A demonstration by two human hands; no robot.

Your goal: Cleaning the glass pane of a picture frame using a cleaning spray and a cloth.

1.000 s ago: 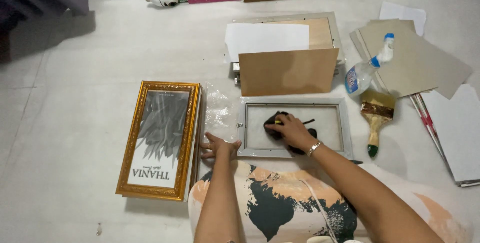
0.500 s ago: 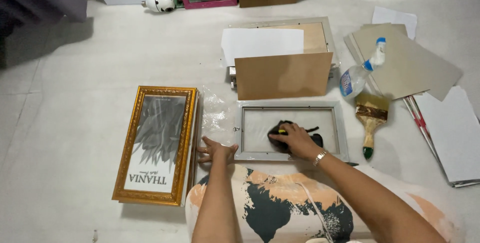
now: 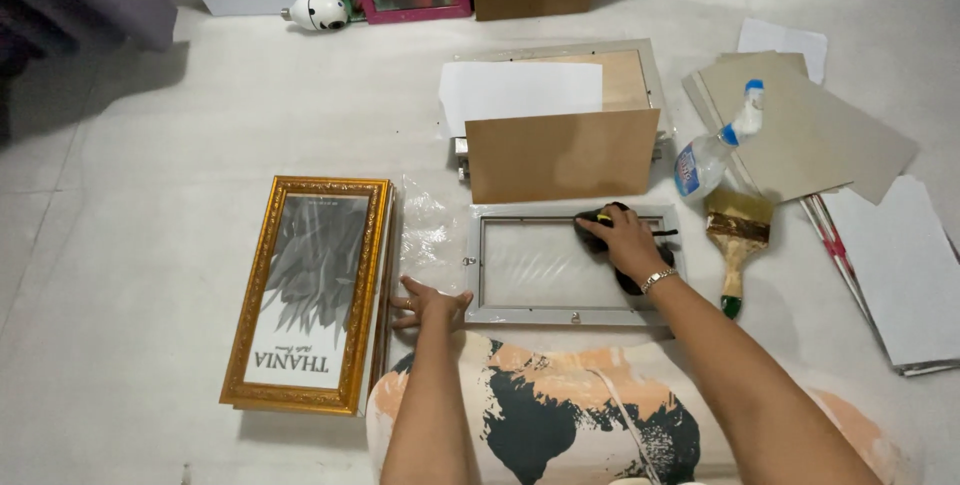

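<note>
A grey picture frame with a glass pane lies flat on the floor in front of me. My right hand presses a black cloth onto the glass at the frame's upper right corner. My left hand rests flat on the floor, fingers spread, just beside the frame's lower left corner and on the edge of a clear plastic wrap.
A gold-framed picture lies to the left. Behind the grey frame stand a brown board and a stack of frames with white paper. A spray bottle, a paintbrush and grey boards lie to the right.
My right hand has slid the black cloth from the lower middle of the glass up to the upper right corner. My left hand has stayed in place.
</note>
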